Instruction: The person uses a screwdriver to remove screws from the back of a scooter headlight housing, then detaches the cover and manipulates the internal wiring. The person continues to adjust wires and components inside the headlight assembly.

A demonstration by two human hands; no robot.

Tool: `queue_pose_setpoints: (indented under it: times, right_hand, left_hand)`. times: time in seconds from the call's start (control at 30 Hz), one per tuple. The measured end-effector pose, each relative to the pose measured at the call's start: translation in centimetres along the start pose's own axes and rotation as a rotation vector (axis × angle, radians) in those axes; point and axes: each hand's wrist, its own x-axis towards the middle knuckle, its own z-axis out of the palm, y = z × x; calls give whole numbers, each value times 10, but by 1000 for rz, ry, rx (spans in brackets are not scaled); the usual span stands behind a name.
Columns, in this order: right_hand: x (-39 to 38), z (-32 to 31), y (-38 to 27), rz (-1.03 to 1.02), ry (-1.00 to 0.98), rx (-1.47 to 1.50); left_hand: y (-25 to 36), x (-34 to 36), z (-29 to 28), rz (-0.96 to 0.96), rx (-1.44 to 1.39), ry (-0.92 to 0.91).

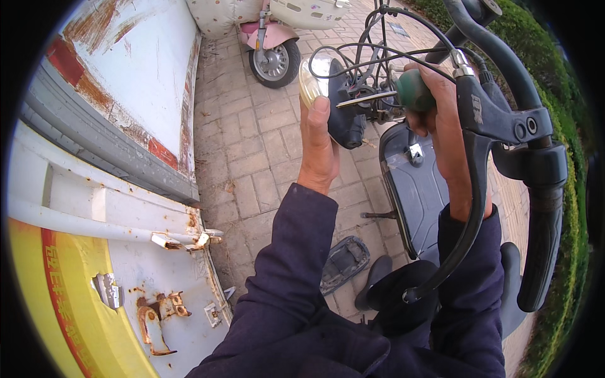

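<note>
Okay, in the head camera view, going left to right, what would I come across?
Yellow banner, rusty latch, pink scooter's front wheel, headlight, green screwdriver handle, black handlebar end.

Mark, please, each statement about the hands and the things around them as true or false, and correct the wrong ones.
1. The left hand holds a lamp. True.
2. The right hand is bare and holds nothing. False: it holds a screwdriver.
3. The screwdriver has a red handle. False: the handle is green.
4. A pink scooter stands near the top of the picture. True.
5. The hedge is on the left side of the picture. False: it is on the right side.
6. The ground is paved. True.
</note>
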Motion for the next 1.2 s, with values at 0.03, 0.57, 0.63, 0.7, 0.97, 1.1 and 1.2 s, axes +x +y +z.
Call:
queue_pose_setpoints:
  times: [0.03, 0.57, 0.63, 0.7, 0.97, 1.1, 1.2]
  right_hand:
    - [0, -1, -2, 51, 5, 60]
    - [-6, -1, -1, -201, 61, -327]
    - [-4, 0, 2, -329, 67, -318]
    - [-4, 0, 3, -366, 65, -293]
    - [-16, 4, -6, -97, 31, -50]
    - [-11, -5, -9, -272, -32, -317]
    - [-12, -17, -3, -281, -83, -236]
  left_hand:
    - [-1, 1, -2, 24, 0, -12]
    - [-6, 2, -11, 78, 86, -20]
    - [-7, 1, -13, 86, 104, -2]
    - [-6, 0, -14, 94, 110, -2]
    - [3, -3, -9, 132, 194, 10]
    - [4, -4, -8, 146, 180, 27]
    - [2, -5, -10, 141, 162, 30]
